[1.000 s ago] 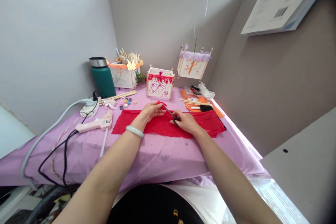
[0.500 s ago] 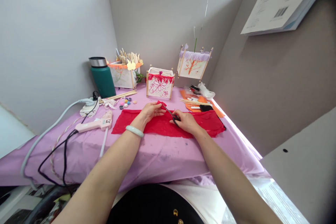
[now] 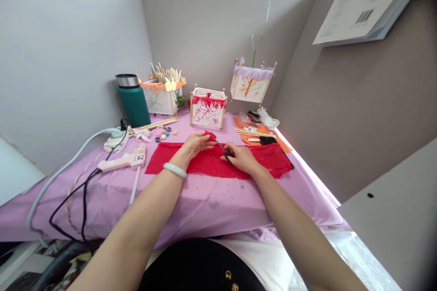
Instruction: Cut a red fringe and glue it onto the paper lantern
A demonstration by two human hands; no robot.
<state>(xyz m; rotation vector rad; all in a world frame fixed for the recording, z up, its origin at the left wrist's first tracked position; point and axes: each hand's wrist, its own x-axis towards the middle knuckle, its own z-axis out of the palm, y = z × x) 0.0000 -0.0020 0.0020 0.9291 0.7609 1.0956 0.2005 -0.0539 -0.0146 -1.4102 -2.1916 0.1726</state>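
A long sheet of thin red material (image 3: pixel 218 170) lies across the purple-covered table (image 3: pixel 211 200); whether it is cloth or crepe paper I cannot tell. My left hand (image 3: pixel 196 145), a pale bangle on its wrist, pinches a small raised part of the red material (image 3: pixel 209 133) at the far edge. In my right hand (image 3: pixel 243 158) is a pair of scissors (image 3: pixel 228 154) with dark handles, fingers through the loops. The blades point up and left, their tips at the red piece by my left fingers. Just behind stands a small white lantern (image 3: pixel 208 111) with red fringe and flower drawings.
At left are a pink glue gun (image 3: pixel 126 161) with cables, a power strip (image 3: pixel 116 141), a green bottle (image 3: pixel 134 102) and a box of sticks (image 3: pixel 160 97). A purple-fringed lantern (image 3: pixel 252 84) hangs at back right, above orange paper (image 3: pixel 242 123) and sticks. Grey partitions (image 3: pixel 211 27) enclose the table.
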